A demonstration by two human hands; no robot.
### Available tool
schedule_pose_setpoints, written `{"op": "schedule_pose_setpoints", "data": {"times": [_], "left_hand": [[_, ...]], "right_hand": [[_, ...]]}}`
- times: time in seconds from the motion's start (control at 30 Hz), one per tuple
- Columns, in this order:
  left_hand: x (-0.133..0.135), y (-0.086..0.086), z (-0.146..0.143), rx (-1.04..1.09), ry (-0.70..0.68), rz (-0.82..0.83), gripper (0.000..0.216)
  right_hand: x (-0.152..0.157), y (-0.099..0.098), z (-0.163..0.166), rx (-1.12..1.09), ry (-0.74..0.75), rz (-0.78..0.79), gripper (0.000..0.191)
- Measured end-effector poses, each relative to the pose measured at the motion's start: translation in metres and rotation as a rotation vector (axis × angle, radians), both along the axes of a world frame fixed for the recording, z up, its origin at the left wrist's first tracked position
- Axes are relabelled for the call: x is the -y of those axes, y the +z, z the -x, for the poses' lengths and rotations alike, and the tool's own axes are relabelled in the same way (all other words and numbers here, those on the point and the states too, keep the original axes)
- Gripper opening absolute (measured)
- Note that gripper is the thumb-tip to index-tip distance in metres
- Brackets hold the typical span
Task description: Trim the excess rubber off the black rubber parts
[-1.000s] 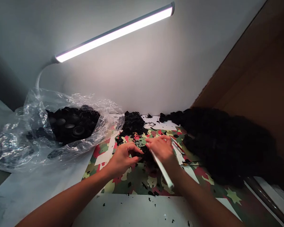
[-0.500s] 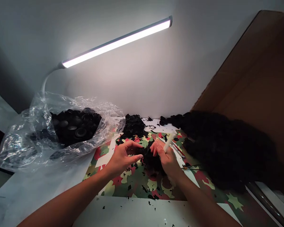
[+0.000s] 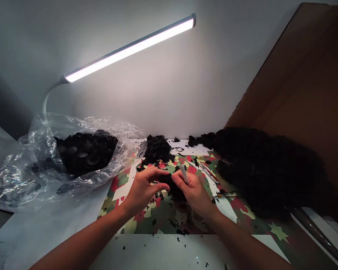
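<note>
My left hand (image 3: 146,184) curves its thumb and index finger around the edge of a small black piece (image 3: 166,180). Its outline blends into the dark scraps below, so its exact shape is hard to make out. My right hand (image 3: 193,189) is closed on a tool with a whitish handle (image 3: 183,173), which sticks up above the fist. The tool's working end is hidden near the black piece. Under both hands, black scraps (image 3: 180,197) lie on a camouflage-patterned sheet (image 3: 163,221).
At left, a clear plastic bag (image 3: 19,180) holds many black round caps (image 3: 87,150). Behind the hands sits a black scrap heap (image 3: 157,148). A large black pile (image 3: 270,172) lies right, before a cardboard box (image 3: 304,82). A red-handled tool (image 3: 210,172) and a lit lamp (image 3: 132,47) are also here.
My right hand has moved left, closer to my left hand, and the whitish handle now stands more upright, leaning left. The view has shifted slightly. My left hand keeps about the same pose.
</note>
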State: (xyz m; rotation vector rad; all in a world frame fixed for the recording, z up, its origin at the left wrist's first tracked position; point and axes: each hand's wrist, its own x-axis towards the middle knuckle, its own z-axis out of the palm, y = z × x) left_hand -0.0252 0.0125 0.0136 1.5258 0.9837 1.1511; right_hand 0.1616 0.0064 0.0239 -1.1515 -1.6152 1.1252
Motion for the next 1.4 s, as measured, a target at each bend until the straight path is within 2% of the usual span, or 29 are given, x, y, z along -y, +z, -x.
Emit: {"op": "schedule_pose_setpoints", "data": {"times": [0.17,0.27,0.33,0.47,0.53,0.6,0.63,0.73,0.83,1.03,1.27,1.4], "left_hand": [[-0.001,0.002,0.002,0.048,0.002,0.011,0.024],[-0.001,0.001,0.003,0.037,0.013,0.011,0.019],[-0.002,0.001,0.003,0.035,0.011,0.01,0.018],[-0.004,0.005,0.006,0.045,0.023,-0.009,0.017],[-0.005,0.006,0.007,0.027,0.013,-0.013,0.016],[-0.005,0.005,0.008,0.0,0.001,-0.007,0.016],[-0.005,0.005,0.008,-0.014,-0.002,-0.003,0.016],[-0.005,0.003,0.008,-0.041,-0.013,0.009,0.016],[-0.006,0.002,0.008,-0.052,-0.021,0.007,0.015],[-0.005,0.007,0.008,-0.134,-0.011,-0.063,0.011],[-0.003,0.007,0.007,-0.224,0.017,-0.137,0.008],[-0.004,0.005,0.006,-0.253,0.02,-0.167,0.007]], "right_hand": [[0.007,-0.001,0.003,-0.202,0.002,0.221,0.042],[0.007,-0.003,0.004,-0.246,0.044,0.278,0.042],[0.003,-0.004,0.002,-0.197,0.009,0.21,0.041],[-0.009,-0.003,-0.012,-0.159,-0.198,-0.09,0.053],[-0.012,0.0,-0.018,-0.213,-0.246,-0.133,0.061],[-0.011,0.004,-0.021,-0.254,-0.226,-0.126,0.062],[-0.009,0.005,-0.022,-0.263,-0.195,-0.128,0.056],[-0.003,0.007,-0.02,-0.195,-0.068,-0.211,0.026],[0.002,0.007,-0.018,-0.025,-0.001,-0.332,0.011],[0.003,0.011,-0.019,0.137,0.15,-0.426,0.016],[0.001,0.014,-0.021,0.212,0.151,-0.342,0.021],[-0.001,0.014,-0.02,0.206,0.148,-0.352,0.022]]}}
